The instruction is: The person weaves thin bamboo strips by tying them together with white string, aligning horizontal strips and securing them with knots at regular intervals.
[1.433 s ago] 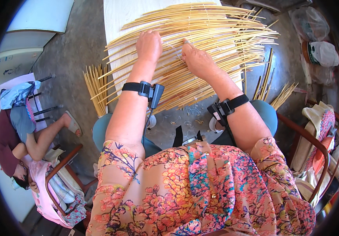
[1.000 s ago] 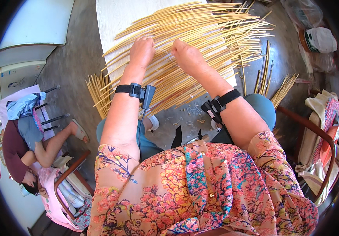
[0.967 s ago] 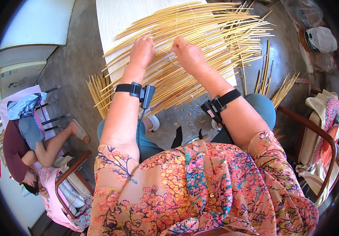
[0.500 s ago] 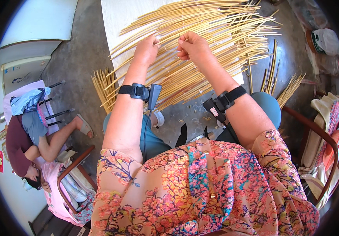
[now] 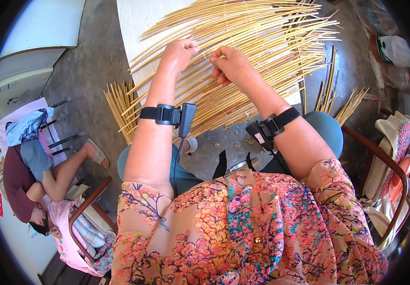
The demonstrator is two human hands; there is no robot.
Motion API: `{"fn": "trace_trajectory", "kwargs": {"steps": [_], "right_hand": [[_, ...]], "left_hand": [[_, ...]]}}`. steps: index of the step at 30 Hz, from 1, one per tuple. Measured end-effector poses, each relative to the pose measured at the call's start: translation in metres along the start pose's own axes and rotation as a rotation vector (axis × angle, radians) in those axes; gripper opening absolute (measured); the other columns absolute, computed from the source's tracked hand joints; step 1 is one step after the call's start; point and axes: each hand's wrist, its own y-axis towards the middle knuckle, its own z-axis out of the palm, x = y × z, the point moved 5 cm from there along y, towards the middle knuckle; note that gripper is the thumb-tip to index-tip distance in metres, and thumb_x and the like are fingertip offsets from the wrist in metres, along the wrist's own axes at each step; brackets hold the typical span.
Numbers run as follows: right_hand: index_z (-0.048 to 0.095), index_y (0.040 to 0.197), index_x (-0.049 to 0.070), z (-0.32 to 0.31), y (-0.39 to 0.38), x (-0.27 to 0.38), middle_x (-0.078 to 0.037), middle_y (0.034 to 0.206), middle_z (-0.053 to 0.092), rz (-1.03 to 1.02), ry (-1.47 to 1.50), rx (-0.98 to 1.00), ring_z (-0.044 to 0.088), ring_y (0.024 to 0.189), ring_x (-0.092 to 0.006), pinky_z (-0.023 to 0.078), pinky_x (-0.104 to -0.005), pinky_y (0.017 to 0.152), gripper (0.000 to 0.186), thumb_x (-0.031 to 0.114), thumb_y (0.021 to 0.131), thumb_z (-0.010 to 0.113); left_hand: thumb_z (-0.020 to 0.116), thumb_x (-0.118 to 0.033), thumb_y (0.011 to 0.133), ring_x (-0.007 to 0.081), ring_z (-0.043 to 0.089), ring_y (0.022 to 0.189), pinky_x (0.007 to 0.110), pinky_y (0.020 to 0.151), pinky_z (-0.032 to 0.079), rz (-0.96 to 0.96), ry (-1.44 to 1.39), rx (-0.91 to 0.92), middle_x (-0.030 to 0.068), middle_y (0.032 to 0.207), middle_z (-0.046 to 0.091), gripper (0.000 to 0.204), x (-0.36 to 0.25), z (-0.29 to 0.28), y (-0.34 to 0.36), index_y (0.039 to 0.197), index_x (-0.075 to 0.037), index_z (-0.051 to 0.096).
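A loose mat of long yellow sticks [image 5: 262, 35], joined by pale string, lies across a whitish board [image 5: 136, 26]. My left hand [image 5: 180, 54] is closed over the mat's middle, its thumb and index finger pinching thin white string [image 5: 205, 55]. Just to its right, my right hand [image 5: 228, 66] pinches the string between thumb and index finger, the other fingers curled beneath. The string is fine and hard to follow. Black strap-mounted devices sit on both of my forearms.
Stick bundles [image 5: 117, 107] [image 5: 350, 107] stand either side of the board. Another person [image 5: 24, 180] is at the left, by a chair with cloths. A wooden armchair [image 5: 385, 161] with cushions is at my right. Bags [image 5: 397, 52] lie at the upper right, scraps on the floor.
Both hands have stayed over the mat, shifting slightly. My right hand's fingers went from a tighter bunch to a pinch with curled lower fingers, and it moved a little down since half a second ago.
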Motion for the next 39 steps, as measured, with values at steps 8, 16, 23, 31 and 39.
{"fn": "trace_trajectory", "kwargs": {"steps": [8, 16, 23, 31, 39], "right_hand": [[0.057, 0.092, 0.005, 0.009, 0.007, -0.007, -0.004, 0.062, 0.059, 0.036, -0.029, 0.001, 0.051, 0.044, -0.0081, 0.041, -0.022, 0.039, 0.013, 0.017, 0.089, 0.054], [0.057, 0.091, 0.004, 0.012, 0.011, -0.006, -0.004, 0.061, 0.059, 0.033, -0.027, -0.006, 0.051, 0.044, -0.0083, 0.041, -0.022, 0.039, 0.012, 0.016, 0.088, 0.054], [0.057, 0.091, 0.002, 0.011, 0.017, -0.01, -0.007, 0.062, 0.061, 0.023, -0.035, -0.012, 0.059, 0.049, -0.0135, 0.047, -0.0269, 0.041, 0.012, 0.013, 0.087, 0.053], [0.057, 0.09, 0.005, 0.014, 0.014, -0.007, -0.004, 0.06, 0.059, 0.038, -0.04, -0.034, 0.051, 0.044, -0.0089, 0.04, -0.0224, 0.038, 0.011, 0.015, 0.088, 0.054], [0.056, 0.088, 0.005, 0.013, 0.016, -0.012, -0.003, 0.058, 0.056, 0.005, 0.023, -0.059, 0.044, 0.041, -0.0071, 0.036, -0.0214, 0.036, 0.01, 0.014, 0.087, 0.055]], "left_hand": [[0.059, -0.008, 0.083, 0.0113, 0.049, 0.062, 0.025, 0.061, 0.041, -0.142, -0.086, 0.044, 0.0023, 0.069, 0.058, 0.011, 0.0, 0.002, 0.002, 0.085, 0.002, 0.065], [0.058, -0.006, 0.082, 0.0122, 0.053, 0.064, 0.025, 0.065, 0.043, -0.173, -0.087, 0.081, 0.0039, 0.07, 0.059, 0.01, 0.007, 0.001, 0.008, 0.083, 0.001, 0.065], [0.061, -0.01, 0.076, 0.0166, 0.053, 0.061, 0.034, 0.055, 0.043, -0.184, -0.075, 0.049, 0.0057, 0.067, 0.062, 0.011, 0.008, 0.0, 0.01, 0.079, -0.005, 0.07], [0.061, -0.011, 0.076, 0.0154, 0.053, 0.06, 0.031, 0.057, 0.043, -0.16, -0.102, 0.066, 0.0058, 0.066, 0.061, 0.013, 0.013, 0.001, 0.013, 0.08, -0.003, 0.07], [0.065, -0.009, 0.074, 0.0125, 0.054, 0.06, 0.027, 0.058, 0.044, -0.138, -0.127, 0.015, 0.0058, 0.066, 0.063, 0.012, 0.007, -0.002, 0.011, 0.082, -0.001, 0.07]]}}
